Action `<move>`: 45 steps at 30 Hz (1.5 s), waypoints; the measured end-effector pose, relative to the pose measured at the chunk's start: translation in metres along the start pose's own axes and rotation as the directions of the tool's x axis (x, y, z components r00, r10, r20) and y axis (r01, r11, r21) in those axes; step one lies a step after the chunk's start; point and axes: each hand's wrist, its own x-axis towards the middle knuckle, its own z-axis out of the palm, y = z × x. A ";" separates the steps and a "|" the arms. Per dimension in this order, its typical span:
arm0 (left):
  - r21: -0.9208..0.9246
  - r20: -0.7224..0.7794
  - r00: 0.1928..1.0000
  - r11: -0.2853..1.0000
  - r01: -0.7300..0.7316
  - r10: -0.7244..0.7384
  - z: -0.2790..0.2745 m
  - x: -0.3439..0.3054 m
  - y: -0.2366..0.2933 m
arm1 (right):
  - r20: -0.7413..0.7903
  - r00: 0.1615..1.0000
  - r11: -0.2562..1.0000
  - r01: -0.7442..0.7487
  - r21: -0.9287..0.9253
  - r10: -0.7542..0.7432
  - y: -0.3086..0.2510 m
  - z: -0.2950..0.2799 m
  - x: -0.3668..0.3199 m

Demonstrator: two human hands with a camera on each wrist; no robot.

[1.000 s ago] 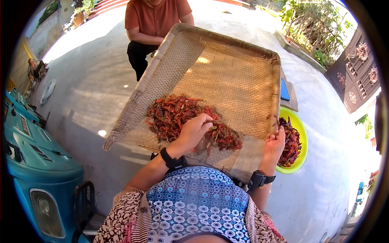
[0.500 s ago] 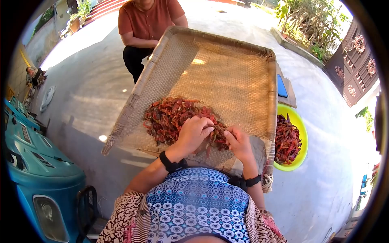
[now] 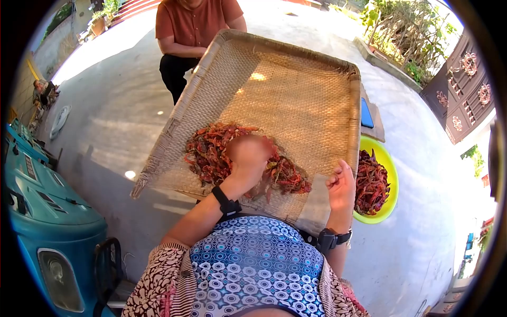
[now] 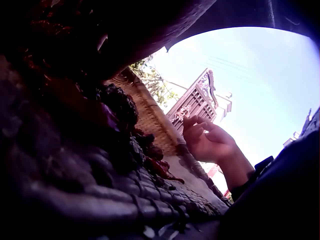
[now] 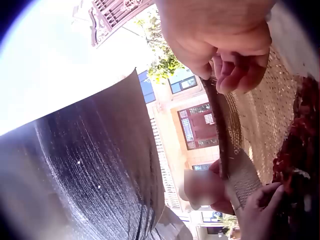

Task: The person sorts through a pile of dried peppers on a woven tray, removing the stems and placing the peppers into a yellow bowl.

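Note:
Dried red chillies [image 3: 208, 150] lie heaped on a woven tray [image 3: 301, 111] in the head view. My left hand [image 3: 247, 158] reaches down onto the heap; its blurred fingertips leave its grip unclear. Beside the tray's right rim my right hand [image 3: 342, 187] is raised, palm up and fingers loosely bent, with nothing visible in it. The left wrist view is dark near the chillies and shows the right hand [image 4: 207, 145] apart from them. In the right wrist view, the right hand [image 5: 220, 45] hangs by the rim, above the left hand [image 5: 257, 210] at the heap.
A yellow bowl [image 3: 392, 177] of red chillies [image 3: 372, 187] stands right of the tray, below a blue flat object [image 3: 366, 113] on cardboard. Someone in a rust-coloured shirt [image 3: 198, 26] crouches behind the tray. A teal vehicle [image 3: 58, 211] stands at the left.
My right hand has left the chillies and moved right to the tray's rim. My left hand has shifted left and farther up over the heap.

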 end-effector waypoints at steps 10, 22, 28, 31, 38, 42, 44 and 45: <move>-0.054 0.049 0.998 0.998 0.028 -0.025 -0.017 0.010 0.007 | 0.413 0.900 0.627 0.245 -0.740 0.136 0.048 0.047 -0.001; -0.192 0.128 0.992 0.981 0.042 -0.017 -0.038 0.002 0.015 | 0.562 0.827 0.094 0.562 -0.822 -0.036 0.049 0.059 -0.004; -0.249 0.096 0.993 0.968 -0.039 0.065 -0.038 0.005 0.016 | 0.504 0.862 0.374 0.486 -0.790 -0.056 0.053 0.057 -0.007; -0.233 0.066 0.996 0.972 -0.043 0.060 -0.030 0.002 0.016 | 0.469 0.883 0.419 0.435 -0.797 -0.023 0.054 0.051 -0.005; -0.196 0.111 0.991 0.980 -0.046 0.069 -0.022 0.004 0.016 | 0.123 0.980 0.919 0.189 -0.345 -0.155 0.010 0.013 0.009; -0.252 0.167 0.984 0.968 -0.019 0.063 -0.023 0.005 0.018 | -0.010 0.994 0.926 0.106 0.362 -0.110 -0.008 -0.014 0.014; -0.280 0.168 0.984 0.960 -0.004 0.053 -0.027 0.007 0.021 | -0.028 0.998 0.950 0.061 0.305 -0.055 -0.004 -0.020 0.015; -0.292 0.171 0.984 0.956 0.004 0.048 -0.029 0.008 0.022 | -0.039 0.999 0.960 0.036 0.278 -0.026 -0.004 -0.018 0.014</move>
